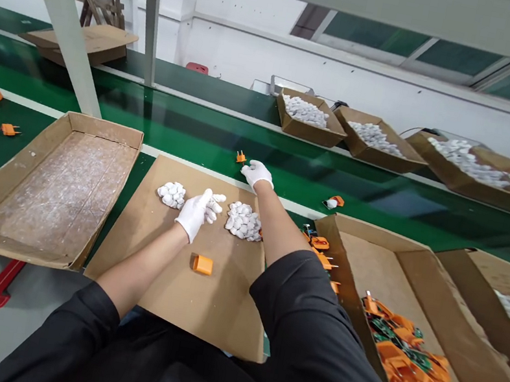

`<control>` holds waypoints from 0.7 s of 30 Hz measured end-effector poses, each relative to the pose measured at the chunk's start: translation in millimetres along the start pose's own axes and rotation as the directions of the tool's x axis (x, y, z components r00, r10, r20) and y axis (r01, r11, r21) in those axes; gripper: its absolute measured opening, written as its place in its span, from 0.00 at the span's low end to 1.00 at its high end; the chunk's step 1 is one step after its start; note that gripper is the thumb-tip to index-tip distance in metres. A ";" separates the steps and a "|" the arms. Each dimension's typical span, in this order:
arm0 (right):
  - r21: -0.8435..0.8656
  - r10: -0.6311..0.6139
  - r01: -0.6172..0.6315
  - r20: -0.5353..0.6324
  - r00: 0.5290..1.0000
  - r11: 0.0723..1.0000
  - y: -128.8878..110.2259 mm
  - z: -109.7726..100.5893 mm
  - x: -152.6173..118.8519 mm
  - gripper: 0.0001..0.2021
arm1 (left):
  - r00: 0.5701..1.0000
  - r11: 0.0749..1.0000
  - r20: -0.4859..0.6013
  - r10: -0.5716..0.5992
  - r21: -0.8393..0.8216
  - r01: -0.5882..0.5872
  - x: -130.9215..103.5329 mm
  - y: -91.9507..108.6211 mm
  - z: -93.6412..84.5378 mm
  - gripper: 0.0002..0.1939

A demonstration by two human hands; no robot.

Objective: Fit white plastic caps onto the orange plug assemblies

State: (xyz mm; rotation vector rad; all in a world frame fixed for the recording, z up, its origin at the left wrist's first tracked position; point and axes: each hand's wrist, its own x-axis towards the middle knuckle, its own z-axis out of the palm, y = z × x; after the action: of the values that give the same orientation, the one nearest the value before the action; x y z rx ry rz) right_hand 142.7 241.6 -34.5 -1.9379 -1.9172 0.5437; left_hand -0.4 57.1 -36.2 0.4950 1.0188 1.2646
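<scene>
Both hands wear white gloves. My left hand (199, 211) is over the cardboard sheet (214, 309), between a small pile of white pieces (171, 195) and a larger white pile (244, 221). Its fingers look partly spread, and white pieces may lie against them, too small to tell apart from the glove. My right hand (257, 173) reaches over the green belt (186, 133), just right of an orange plug piece (240, 157). Its fingertips are bent and whatever they hold is hidden. An orange shell (203, 265) lies on the sheet below my left hand.
A dusty cardboard tray (59, 183) stands left. At the right, a box (379, 239) holds orange and green parts. Boxes of white pieces (306, 111) line the far side. A metal post (150, 21) rises beyond the belt, which carries another orange-and-white piece (333, 202).
</scene>
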 end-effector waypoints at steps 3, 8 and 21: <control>-0.043 -0.058 0.061 0.070 0.996 0.997 1.8 -15.4 -10.3 0.23 | 0.998 0.999 -0.028 0.048 0.027 -0.047 -1.6 1.3 -0.8 0.25; -0.145 -0.127 0.167 0.252 0.959 0.975 20.4 -53.8 -53.9 0.13 | 0.997 0.996 0.001 0.075 0.051 -0.075 0.0 -2.8 -3.4 0.23; -0.074 -0.376 0.415 0.305 0.875 0.907 75.4 -46.7 -111.3 0.14 | 0.998 0.992 0.046 0.053 0.109 -0.058 7.0 -9.6 -10.6 0.24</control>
State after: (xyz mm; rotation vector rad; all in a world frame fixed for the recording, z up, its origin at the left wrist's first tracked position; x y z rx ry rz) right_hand 230.8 129.9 -30.4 -1.5300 -2.5130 0.6039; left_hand -4.4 58.7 -51.6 0.6364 1.0485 1.2462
